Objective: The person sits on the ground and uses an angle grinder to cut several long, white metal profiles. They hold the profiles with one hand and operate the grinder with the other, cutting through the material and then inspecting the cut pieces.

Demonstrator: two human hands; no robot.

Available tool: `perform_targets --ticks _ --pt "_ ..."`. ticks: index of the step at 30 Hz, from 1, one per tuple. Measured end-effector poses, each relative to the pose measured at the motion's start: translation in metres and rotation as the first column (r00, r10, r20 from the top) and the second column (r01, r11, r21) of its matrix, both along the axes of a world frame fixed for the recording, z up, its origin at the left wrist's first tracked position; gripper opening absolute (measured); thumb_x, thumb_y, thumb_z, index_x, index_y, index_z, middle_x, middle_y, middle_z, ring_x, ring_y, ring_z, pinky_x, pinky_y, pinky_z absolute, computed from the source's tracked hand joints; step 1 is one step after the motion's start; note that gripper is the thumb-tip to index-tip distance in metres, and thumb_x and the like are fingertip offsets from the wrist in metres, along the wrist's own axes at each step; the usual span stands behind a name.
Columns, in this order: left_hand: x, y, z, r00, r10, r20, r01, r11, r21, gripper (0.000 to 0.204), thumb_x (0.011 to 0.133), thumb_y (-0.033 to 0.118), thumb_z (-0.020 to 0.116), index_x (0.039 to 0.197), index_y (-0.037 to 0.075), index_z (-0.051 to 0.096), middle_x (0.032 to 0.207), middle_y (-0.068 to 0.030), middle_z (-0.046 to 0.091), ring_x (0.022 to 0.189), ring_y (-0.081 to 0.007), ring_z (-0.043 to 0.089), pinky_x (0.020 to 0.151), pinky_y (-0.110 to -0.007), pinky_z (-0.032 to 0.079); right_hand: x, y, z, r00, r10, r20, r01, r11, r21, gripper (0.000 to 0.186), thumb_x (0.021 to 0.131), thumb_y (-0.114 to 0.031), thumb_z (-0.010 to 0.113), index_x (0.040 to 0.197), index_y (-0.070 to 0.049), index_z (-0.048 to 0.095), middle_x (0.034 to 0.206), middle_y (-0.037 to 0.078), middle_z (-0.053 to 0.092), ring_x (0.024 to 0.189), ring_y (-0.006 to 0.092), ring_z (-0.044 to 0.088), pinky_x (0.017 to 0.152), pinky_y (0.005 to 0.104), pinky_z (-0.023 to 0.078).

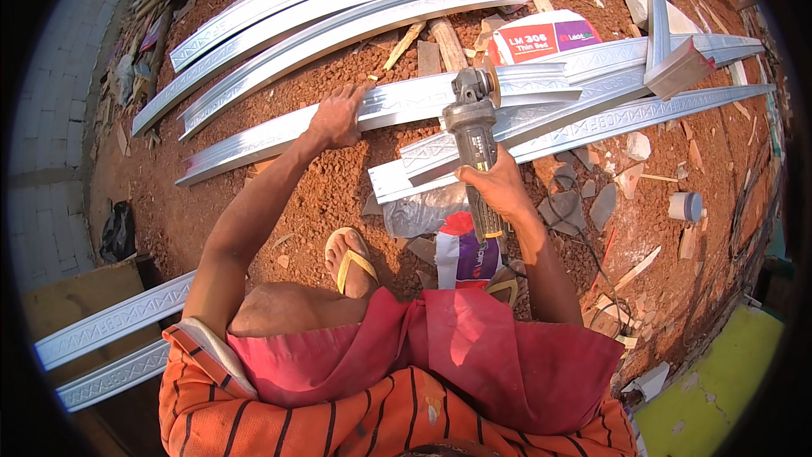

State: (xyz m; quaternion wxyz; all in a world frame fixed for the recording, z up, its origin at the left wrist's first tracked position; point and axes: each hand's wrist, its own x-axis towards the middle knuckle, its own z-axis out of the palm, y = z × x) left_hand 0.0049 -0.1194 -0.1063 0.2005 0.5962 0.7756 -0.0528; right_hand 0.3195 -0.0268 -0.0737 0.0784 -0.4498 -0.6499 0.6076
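My right hand [499,184] is wrapped round the dark body of an angle grinder [470,140], held upright in the view with its head away from me. The grinder's thin brownish disc [491,80] stands over a silvery metal channel [414,95], at its right part. Around the same channel, left of the grinder, my left hand [338,116] closes on the near and upper edges. Whether the disc touches the metal I cannot tell. More embossed metal channels [541,110] lie crossed under and to the right of the grinder.
Several long channels [338,30] lie at the back on wood pieces. A red and white bag [541,36] lies behind the grinder; another printed bag [465,256] is by my feet. A black cable [592,258], broken tiles [602,206] and a white tub [685,206] are at right.
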Motion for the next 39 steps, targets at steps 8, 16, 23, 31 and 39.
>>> perform_targets --ticks 8,16,23,31,39 --pt "-0.009 -0.006 -0.013 0.996 -0.048 -0.072 0.052 0.997 0.056 0.101 0.073 0.054 0.076 0.150 0.015 0.024 0.135 -0.0254 0.048 0.132 -0.0433 0.042 0.112 -0.054 0.035 -0.003 0.000 0.011 1.000 0.006 0.011 -0.006 1.000 -0.008 0.059 0.070 -0.029 0.076 0.112 0.006 0.057 0.100 0.018 0.065 0.093 0.0257 0.064 0.084 0.0362 0.049" --pt "-0.005 0.002 0.008 0.995 -0.008 0.098 0.009 1.000 -0.011 0.098 0.066 0.009 0.064 0.153 0.014 0.021 0.149 -0.0303 0.034 0.141 -0.0421 0.031 0.117 -0.058 0.024 -0.004 0.000 0.013 1.000 -0.006 0.025 0.006 1.000 0.022 0.055 0.070 -0.030 0.074 0.111 0.003 0.058 0.097 0.015 0.066 0.090 0.0250 0.064 0.083 0.0357 0.049" --pt "-0.009 0.003 0.007 0.994 -0.043 0.097 0.042 0.999 0.016 0.096 0.066 0.009 0.063 0.153 0.014 0.022 0.147 -0.0330 0.035 0.139 -0.0423 0.034 0.115 -0.061 0.026 -0.004 0.003 0.006 1.000 -0.007 0.016 0.007 1.000 0.029 0.056 0.070 -0.029 0.074 0.111 0.005 0.057 0.095 0.015 0.065 0.088 0.0246 0.064 0.083 0.0358 0.049" --pt "-0.013 0.003 0.011 0.990 -0.093 0.110 0.085 0.994 0.069 0.092 0.067 0.007 0.063 0.151 0.011 0.025 0.134 -0.0329 0.050 0.124 -0.0418 0.053 0.108 -0.058 0.040 -0.007 0.003 0.013 1.000 -0.014 -0.016 0.014 1.000 0.010 0.055 0.069 -0.027 0.075 0.110 0.004 0.057 0.094 0.014 0.065 0.086 0.0235 0.064 0.080 0.0346 0.050" --pt "-0.024 0.013 0.021 0.980 -0.075 0.183 0.073 0.997 0.017 0.084 0.068 0.023 0.073 0.145 0.015 0.041 0.115 -0.0202 0.065 0.098 -0.0335 0.064 0.088 -0.044 0.052 -0.011 0.006 0.018 1.000 -0.013 -0.025 0.014 0.999 0.042 0.055 0.070 -0.028 0.075 0.111 0.004 0.056 0.096 0.016 0.065 0.089 0.0255 0.064 0.082 0.0358 0.050"
